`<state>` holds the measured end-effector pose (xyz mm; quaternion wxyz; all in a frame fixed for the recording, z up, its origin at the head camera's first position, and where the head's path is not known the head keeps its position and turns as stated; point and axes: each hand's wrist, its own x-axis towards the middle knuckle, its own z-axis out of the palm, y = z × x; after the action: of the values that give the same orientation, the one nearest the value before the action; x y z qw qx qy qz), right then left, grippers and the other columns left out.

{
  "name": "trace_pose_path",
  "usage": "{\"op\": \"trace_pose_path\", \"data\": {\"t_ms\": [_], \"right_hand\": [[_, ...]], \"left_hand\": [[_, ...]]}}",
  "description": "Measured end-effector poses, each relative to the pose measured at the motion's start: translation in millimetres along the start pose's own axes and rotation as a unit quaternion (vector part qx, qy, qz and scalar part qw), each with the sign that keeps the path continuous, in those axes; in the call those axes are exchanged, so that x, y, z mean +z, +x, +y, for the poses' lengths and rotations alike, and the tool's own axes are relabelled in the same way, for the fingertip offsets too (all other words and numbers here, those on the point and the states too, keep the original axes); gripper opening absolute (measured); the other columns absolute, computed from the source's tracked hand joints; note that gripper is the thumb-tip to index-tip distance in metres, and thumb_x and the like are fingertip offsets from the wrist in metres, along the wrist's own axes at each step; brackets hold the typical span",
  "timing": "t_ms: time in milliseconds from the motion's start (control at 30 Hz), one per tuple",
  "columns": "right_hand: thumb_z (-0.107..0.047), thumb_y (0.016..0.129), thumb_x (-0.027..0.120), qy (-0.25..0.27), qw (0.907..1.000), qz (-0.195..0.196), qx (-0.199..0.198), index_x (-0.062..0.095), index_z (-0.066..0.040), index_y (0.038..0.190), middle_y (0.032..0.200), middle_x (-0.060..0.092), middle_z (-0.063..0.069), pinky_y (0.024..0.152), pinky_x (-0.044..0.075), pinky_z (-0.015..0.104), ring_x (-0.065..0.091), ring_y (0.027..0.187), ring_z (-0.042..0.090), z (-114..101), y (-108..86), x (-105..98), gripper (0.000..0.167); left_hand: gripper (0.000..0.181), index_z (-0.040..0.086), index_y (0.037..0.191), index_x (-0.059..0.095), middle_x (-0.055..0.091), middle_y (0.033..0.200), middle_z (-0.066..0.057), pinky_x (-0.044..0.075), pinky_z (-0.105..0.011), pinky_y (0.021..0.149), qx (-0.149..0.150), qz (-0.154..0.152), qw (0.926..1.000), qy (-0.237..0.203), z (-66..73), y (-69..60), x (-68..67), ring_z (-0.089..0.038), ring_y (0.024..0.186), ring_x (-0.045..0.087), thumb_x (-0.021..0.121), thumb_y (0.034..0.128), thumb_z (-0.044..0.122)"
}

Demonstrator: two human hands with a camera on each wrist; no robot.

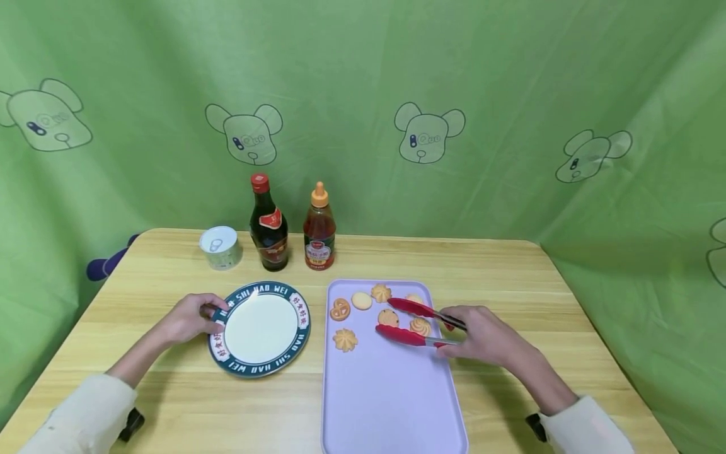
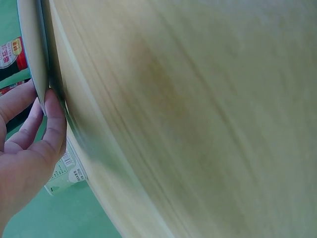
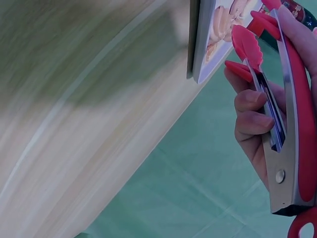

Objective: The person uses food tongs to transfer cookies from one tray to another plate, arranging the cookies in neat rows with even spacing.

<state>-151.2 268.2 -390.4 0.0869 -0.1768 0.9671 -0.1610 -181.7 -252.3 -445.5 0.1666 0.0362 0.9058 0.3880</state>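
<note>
My left hand pinches the left rim of a round plate, white with a dark teal lettered border. In the left wrist view its thumb and fingers lie on either face of the plate's edge. My right hand grips a pair of red-tipped tongs, whose arms are spread apart. Those tips hang over a lilac tray, on either side of a dotted round cookie. Around it lie a pretzel cookie, a plain oval cookie, a swirled cookie and flower-shaped cookies.
Behind the plate stand a white can, a dark bottle with a red cap and a sauce bottle with an orange cap. A green curtain hangs along the back of the wooden table.
</note>
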Motion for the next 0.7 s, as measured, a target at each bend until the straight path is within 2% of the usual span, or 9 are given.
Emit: {"op": "trace_pose_path", "data": {"t_ms": [133,367,700], "right_hand": [[-0.039,0.067,0.082,0.003,1.0,-0.005,0.006,0.06,0.001,0.121,0.083,0.062,0.003,0.053,0.039,0.021,0.045,0.066,0.012,-1.8,1.0,1.0,0.071],[-0.04,0.07,0.08,0.0,0.9999,-0.013,0.0,0.063,-0.002,0.118,0.094,0.067,0.004,0.06,0.043,0.024,0.05,0.073,0.013,-2.8,3.7,1.8,0.064],[-0.038,0.072,0.079,-0.009,0.9999,-0.013,-0.004,0.064,-0.002,0.117,0.093,0.067,0.003,0.06,0.042,0.022,0.05,0.072,0.013,-3.6,5.4,1.0,0.06]], "left_hand": [[0.038,-0.001,0.111,0.061,0.059,0.108,-0.017,0.051,-0.032,0.077,-0.001,0.0,1.0,0.0,-1.0,0.2,0.7,-0.024,0.094,0.054,0.073,0.076,0.005],[0.038,-0.001,0.111,0.061,0.059,0.107,-0.017,0.051,-0.032,0.077,-0.003,0.0,1.0,0.0,1.0,-0.8,-0.5,-0.024,0.094,0.054,0.073,0.0761,0.005],[0.038,-0.001,0.112,0.061,0.059,0.106,-0.016,0.052,-0.032,0.076,-0.009,0.0,0.9999,0.005,1.7,-0.6,-0.3,-0.025,0.094,0.054,0.073,0.0763,0.006]]}}
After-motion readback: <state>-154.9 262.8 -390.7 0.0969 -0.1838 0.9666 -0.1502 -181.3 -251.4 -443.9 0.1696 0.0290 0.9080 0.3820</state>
